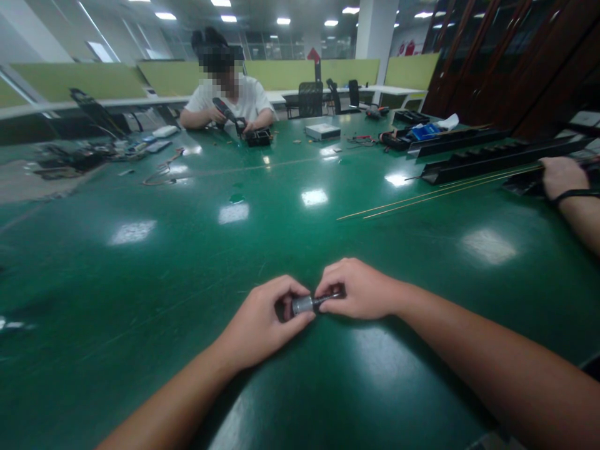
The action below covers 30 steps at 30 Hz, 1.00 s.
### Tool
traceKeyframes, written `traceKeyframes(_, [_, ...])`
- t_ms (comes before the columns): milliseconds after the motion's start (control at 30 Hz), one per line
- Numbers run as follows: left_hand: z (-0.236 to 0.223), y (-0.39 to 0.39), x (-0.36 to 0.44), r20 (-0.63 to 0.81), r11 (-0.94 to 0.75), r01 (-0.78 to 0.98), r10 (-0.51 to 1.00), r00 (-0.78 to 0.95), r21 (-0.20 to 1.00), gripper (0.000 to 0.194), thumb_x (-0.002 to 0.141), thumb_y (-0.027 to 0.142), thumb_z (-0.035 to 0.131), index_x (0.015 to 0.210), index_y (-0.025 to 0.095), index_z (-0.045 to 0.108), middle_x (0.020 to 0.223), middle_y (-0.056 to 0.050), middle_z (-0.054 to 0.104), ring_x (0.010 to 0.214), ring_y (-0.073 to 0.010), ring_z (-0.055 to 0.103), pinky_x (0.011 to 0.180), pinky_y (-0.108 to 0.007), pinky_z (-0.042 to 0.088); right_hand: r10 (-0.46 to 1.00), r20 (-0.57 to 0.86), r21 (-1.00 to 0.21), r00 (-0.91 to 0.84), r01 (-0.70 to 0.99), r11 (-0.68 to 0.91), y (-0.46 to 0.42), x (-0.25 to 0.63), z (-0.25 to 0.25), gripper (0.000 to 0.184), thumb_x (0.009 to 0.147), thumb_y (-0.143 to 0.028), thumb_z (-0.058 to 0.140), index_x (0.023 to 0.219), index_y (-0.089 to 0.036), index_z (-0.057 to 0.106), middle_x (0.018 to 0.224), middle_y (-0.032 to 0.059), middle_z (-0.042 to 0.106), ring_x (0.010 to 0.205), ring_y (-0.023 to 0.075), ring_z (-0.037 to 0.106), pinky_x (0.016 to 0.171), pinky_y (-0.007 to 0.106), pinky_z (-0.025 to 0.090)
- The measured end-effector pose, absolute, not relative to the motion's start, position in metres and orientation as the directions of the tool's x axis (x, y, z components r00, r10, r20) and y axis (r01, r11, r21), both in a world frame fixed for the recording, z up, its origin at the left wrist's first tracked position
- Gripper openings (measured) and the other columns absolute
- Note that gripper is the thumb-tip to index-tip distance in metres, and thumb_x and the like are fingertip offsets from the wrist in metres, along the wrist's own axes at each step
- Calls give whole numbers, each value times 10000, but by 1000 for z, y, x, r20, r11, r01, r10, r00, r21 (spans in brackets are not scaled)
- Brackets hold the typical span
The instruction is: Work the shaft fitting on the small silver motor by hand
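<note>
Low over the green tabletop, my two hands meet on a small silver-and-black cylindrical part [304,305]. The fingers and thumb of my left hand [269,315] curl around its thicker silver end. My right hand [359,289] pinches the thinner dark end, which points to the right. Fingers cover parts of both ends, so the exact kind of thing cannot be made out.
Across the green table [197,262], a person [229,103] holds a dark power tool over a black part. Thin rods [422,198] and black channels [497,159] lie at right, near another person's hand [562,178]. Cables and electronic parts [79,156] are piled at left.
</note>
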<state>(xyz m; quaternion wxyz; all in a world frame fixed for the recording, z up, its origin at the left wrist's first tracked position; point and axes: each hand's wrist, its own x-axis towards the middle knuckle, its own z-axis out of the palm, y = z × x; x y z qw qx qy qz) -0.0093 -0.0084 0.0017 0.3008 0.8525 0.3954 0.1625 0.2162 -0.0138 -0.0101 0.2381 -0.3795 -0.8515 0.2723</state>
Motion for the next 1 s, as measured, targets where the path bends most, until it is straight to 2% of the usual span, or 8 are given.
traceKeyframes(1000, [-1,-12,-17,34,-490,564,774,633,665,207,833,330,667,968,174,644,816,-12,636,664,-148,596,628,-261,455,804,68,-663,-590,576,478,-12,233,0,115,757,-195,712,856,-154,752,791,21,683,700,123,602,652,233,460])
